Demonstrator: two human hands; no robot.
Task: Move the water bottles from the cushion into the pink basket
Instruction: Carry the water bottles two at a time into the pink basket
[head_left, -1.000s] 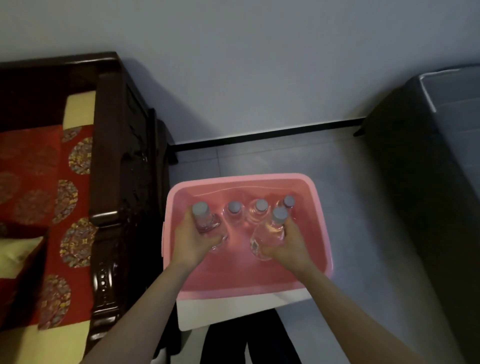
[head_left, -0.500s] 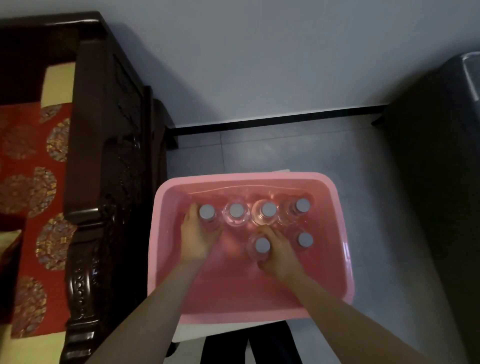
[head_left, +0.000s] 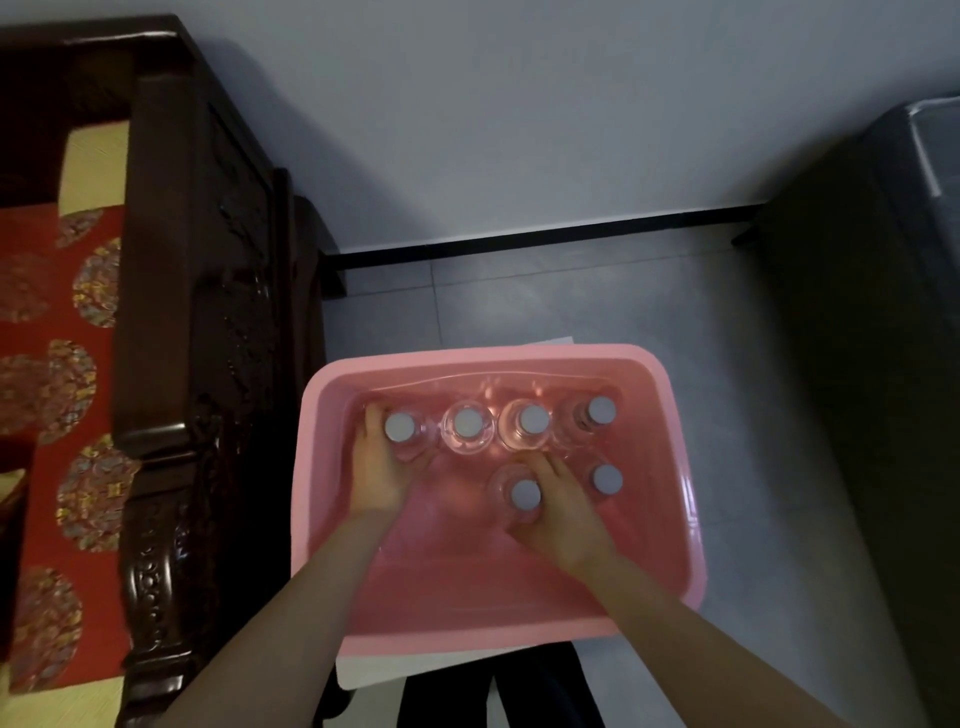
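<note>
Pink basket (head_left: 498, 357): smooth moulded plastic, rectangular, rounded corners, rolled rim, glossy inside walls. It sits on a white flat slab (head_left: 395, 670) whose corners poke out at the back right and the near left.

Six water bottles (head_left: 467, 422) stand upright inside, clear plastic with flat round grey caps. Four are in a row along the back wall, packed shoulder to shoulder. Two stand in front of them on the right side.

Left hand (head_left: 376, 470): fingers and thumb curled round the back-left bottle (head_left: 400, 427), gripping below the cap, hand close to the basket's left wall.

Right hand (head_left: 563, 517): wrapped round the front-left bottle (head_left: 525, 493), index finger along its far side, thumb on the near side. The front-right bottle (head_left: 608, 478) stands just beside that hand, untouched.

Room: the near half of the basket bottom is bare, and so is the spot in front of the left hand's bottle. The basket's left rim is just beside the dark carved wooden sofa frame (head_left: 171, 312), a tight gap. The red cushion (head_left: 47, 338), brocade with round medallions, lies beyond that frame. Grey tiled floor (head_left: 597, 296) is open behind and to the right of the basket, up to a dark unit (head_left: 857, 415) on the right.
</note>
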